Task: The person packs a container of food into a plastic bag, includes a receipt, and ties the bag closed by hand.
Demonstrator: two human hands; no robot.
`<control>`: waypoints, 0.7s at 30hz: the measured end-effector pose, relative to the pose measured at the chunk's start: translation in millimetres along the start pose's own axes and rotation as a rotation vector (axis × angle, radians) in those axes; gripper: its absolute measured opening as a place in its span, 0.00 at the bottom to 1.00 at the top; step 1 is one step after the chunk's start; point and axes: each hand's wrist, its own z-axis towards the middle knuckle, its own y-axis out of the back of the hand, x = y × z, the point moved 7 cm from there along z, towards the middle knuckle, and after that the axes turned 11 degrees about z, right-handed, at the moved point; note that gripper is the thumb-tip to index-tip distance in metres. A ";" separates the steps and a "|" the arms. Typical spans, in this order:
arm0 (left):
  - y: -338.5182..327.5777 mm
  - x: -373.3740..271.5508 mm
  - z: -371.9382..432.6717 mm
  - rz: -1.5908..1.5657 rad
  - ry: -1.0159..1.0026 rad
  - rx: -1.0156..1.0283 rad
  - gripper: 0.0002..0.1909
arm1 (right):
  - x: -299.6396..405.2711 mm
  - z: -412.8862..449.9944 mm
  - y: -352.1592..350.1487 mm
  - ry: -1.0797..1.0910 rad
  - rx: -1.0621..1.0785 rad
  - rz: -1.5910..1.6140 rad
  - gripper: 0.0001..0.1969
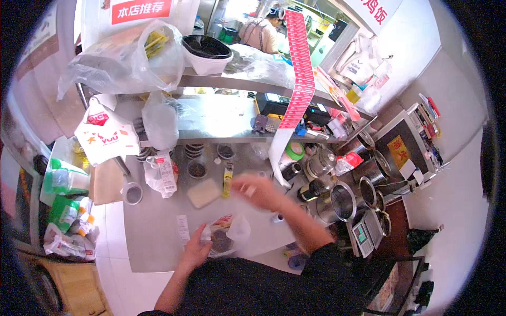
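On the steel counter, close to my body, a thin plastic bag surrounds a round container with dark contents. My left hand grips the bag's left edge. Higher up, my right hand is blurred over the counter, beside a narrow yellow packet. Blur hides whether its fingers hold anything. A pale rectangular block or box lies left of the packet. Left of the bag is a printed paper slip.
Round tubs with dark contents stand under a steel shelf. A tied bag with a receipt is at left. Metal pots and a digital scale crowd the right. A red label strip hangs down. Beyond is another person.
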 end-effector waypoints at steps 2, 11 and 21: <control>5.4 -16.3 -8.8 -0.001 0.025 -0.002 0.35 | 51.3 23.2 89.4 0.239 -0.439 -0.134 0.12; -3.6 -13.4 -5.3 0.000 -0.086 -0.141 0.36 | 53.6 187.5 210.0 0.163 -0.292 -0.876 0.13; 24.7 6.6 -16.4 -0.132 0.105 -0.268 0.36 | 104.1 153.7 214.6 0.389 -0.953 -0.454 0.10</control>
